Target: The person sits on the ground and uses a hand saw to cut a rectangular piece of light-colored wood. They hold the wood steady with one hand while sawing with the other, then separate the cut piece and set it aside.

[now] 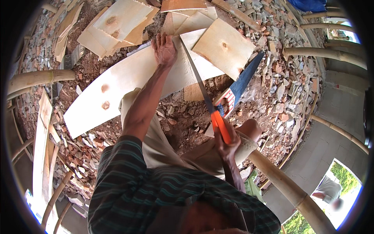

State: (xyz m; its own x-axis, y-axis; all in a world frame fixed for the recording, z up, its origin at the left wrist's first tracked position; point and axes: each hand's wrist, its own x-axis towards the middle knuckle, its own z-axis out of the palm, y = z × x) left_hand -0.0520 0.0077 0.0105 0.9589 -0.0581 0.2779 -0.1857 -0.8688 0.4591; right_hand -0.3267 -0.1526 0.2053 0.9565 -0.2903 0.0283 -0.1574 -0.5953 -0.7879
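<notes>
My left hand presses on a long, pale plywood board near its far edge, its fingers spread. My right hand grips the orange handle of a handsaw, whose narrow blade slants up across the board beside my left hand. A second saw, with a broad dark blade and red-and-cream handle, lies just to the right. A squarish plywood piece overlaps the board's right end.
Stacked plywood offcuts lie beyond, on broken brick and soil. Bamboo poles jut in from both sides, and one runs beside my right arm. Upright planks stand left. Another person shows at the bright opening, lower right.
</notes>
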